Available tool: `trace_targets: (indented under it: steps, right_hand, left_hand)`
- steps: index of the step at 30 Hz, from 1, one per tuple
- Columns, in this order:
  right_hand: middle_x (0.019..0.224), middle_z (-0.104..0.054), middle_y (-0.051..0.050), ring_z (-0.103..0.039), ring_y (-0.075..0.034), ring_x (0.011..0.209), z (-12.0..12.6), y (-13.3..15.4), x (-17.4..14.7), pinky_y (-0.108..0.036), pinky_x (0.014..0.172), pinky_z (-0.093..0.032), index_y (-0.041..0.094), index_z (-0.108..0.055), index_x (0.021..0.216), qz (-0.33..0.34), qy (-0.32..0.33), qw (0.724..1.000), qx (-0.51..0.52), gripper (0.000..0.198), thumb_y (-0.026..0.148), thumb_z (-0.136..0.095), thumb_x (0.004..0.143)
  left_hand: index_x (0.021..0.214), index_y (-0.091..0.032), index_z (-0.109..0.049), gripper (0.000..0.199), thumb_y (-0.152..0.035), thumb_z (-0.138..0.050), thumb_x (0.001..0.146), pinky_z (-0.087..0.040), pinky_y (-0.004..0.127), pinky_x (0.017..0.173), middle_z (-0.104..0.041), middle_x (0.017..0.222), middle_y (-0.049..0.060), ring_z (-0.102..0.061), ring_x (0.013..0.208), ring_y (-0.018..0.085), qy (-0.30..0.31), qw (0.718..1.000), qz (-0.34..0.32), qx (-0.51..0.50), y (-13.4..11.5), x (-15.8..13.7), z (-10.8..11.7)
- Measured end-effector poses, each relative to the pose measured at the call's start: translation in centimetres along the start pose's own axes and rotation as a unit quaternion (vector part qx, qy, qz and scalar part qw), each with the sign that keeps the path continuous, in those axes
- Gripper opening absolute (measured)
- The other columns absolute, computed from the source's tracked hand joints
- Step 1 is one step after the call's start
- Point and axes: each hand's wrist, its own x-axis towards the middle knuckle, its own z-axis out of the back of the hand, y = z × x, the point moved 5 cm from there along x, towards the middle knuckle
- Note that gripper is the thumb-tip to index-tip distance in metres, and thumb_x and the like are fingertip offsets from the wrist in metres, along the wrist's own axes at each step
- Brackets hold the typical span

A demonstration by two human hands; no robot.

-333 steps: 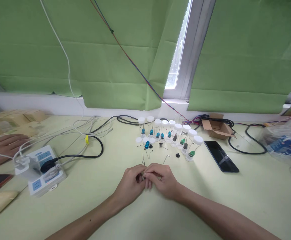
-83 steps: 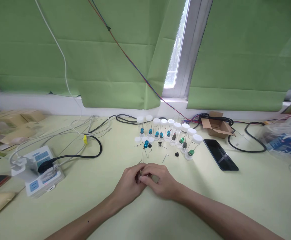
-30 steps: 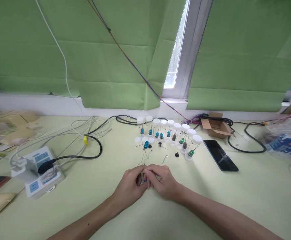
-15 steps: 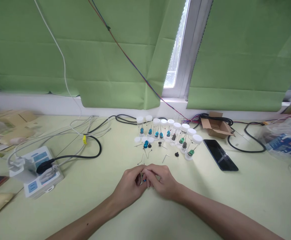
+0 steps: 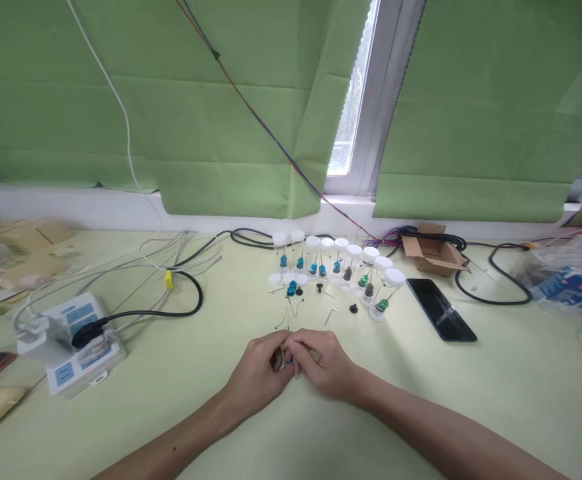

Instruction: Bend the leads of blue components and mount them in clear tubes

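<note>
My left hand (image 5: 261, 368) and my right hand (image 5: 322, 363) meet at the fingertips, low over the table. Both are closed around a small blue metallic part (image 5: 289, 361), mostly hidden by the fingers; a thin dark tip rises above them. Just beyond lie bent metal wires (image 5: 297, 307), a hex key (image 5: 331, 316), black flanged pieces (image 5: 353, 309) and loose blue round parts (image 5: 291, 289). Behind these stands a slanting row of clear tubes with white caps (image 5: 394, 279), holding blue, grey or green pieces.
On the left, a white power strip (image 5: 87, 360) has plugs and tangled cables. A smartphone (image 5: 441, 311) lies right of the tubes, near a small open cardboard box (image 5: 433, 257). Black cable (image 5: 501, 303) loops at the right. Green blinds (image 5: 241, 133) hang behind the table.
</note>
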Motion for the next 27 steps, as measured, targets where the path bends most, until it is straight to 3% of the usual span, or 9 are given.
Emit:
trace_targets:
  steps: [27]
  right_hand:
    - [0.074,-0.061,-0.002,-0.057,-0.013,0.07,-0.33,0.27,-0.02,-0.025,0.069,-0.049,0.019,-0.054,0.075,0.021,0.029,0.999,-0.035,0.026,0.018,-0.039,0.095]
  left_hand:
    - [0.073,-0.019,-0.055,0.01,-0.015,-0.049,0.08,-0.033,0.022,0.053,-0.051,0.063,-0.004,-0.041,0.056,0.011,0.024,1.0,0.01,0.011,-0.07,0.07,-0.01]
